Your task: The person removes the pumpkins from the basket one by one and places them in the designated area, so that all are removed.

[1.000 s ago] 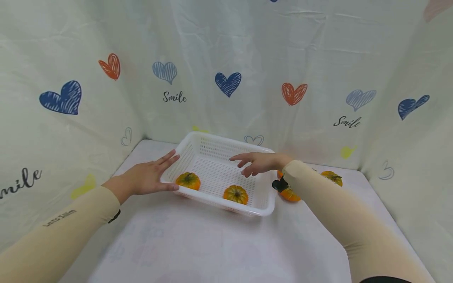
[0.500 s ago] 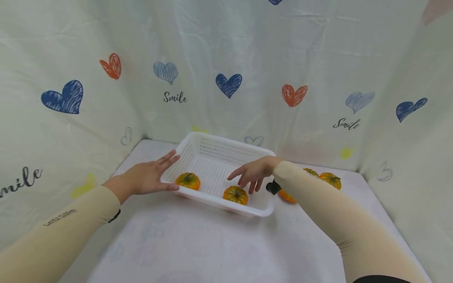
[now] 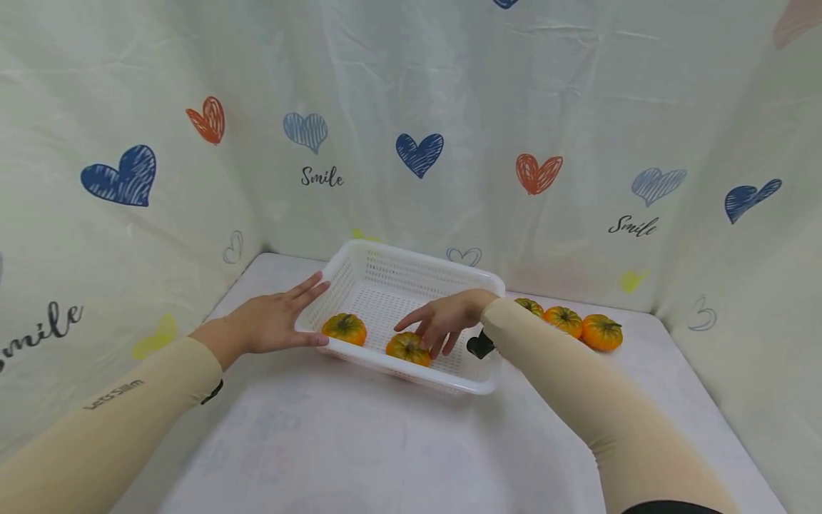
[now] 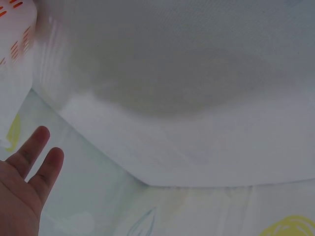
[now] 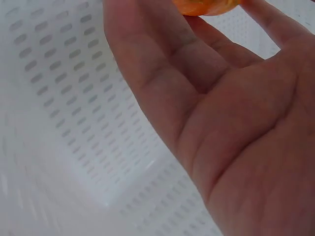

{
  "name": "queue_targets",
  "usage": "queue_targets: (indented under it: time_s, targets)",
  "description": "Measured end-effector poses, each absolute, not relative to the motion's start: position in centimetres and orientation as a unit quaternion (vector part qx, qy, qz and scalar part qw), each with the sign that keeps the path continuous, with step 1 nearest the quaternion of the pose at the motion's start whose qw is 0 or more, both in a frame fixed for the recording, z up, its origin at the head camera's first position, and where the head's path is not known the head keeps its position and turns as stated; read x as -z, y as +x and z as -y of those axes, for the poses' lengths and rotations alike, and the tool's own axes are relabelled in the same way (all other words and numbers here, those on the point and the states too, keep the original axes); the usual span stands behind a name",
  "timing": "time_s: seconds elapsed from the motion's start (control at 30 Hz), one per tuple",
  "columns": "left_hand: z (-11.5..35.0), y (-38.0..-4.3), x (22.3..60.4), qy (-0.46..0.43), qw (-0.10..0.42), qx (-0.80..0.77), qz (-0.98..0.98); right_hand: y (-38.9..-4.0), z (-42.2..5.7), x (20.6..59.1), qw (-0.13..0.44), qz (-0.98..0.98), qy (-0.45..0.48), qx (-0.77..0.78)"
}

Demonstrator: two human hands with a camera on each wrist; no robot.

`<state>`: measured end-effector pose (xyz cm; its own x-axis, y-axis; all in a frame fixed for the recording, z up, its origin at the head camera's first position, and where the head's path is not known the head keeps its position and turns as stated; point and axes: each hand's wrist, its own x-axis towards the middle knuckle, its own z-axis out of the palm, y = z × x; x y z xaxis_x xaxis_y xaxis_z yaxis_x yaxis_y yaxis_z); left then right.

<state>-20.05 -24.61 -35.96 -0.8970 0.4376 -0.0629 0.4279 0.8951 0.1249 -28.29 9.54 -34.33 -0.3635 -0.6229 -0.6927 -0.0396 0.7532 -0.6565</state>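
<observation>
A white perforated plastic basket (image 3: 369,364) sits on the table, tilted a little in the head view. Inside, along its near side, are two small orange-and-green pumpkins: a left pumpkin (image 3: 344,329) and a right pumpkin (image 3: 406,348). My left hand (image 3: 272,321) rests on the basket's left end, fingers spread and straight. Reaching in from the right, my right hand (image 3: 446,321) has bent fingers around the far and right sides of the right pumpkin. In the right wrist view, an orange edge of this pumpkin (image 5: 206,7) shows at the fingers; their tips are partly hidden.
Several more pumpkins (image 3: 601,333) stand in a row on the white-covered table (image 3: 359,442), right of the basket and partly behind my right sleeve. A pale curtain (image 3: 475,207) with printed hearts hangs behind and at both sides.
My right hand has come down and left to the right pumpkin, which has shifted left inside the basket. The left hand stays on the basket's end. More of the outside pumpkins now show.
</observation>
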Motion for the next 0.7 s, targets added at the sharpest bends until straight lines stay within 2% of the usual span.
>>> queue_targets:
  time_s: [0.3, 0.7]
  targets:
    - [24.4, -20.1, 35.9, 0.224, 0.042, -0.055, -0.972, -28.2, -9.1, 35.3, 0.500, -0.779, -0.260, 0.277]
    - [24.4, -20.2, 36.1, 0.219, 0.045, -0.052, -0.973, -28.3, -8.3, 36.7, 0.475, -0.782, -0.266, 0.304]
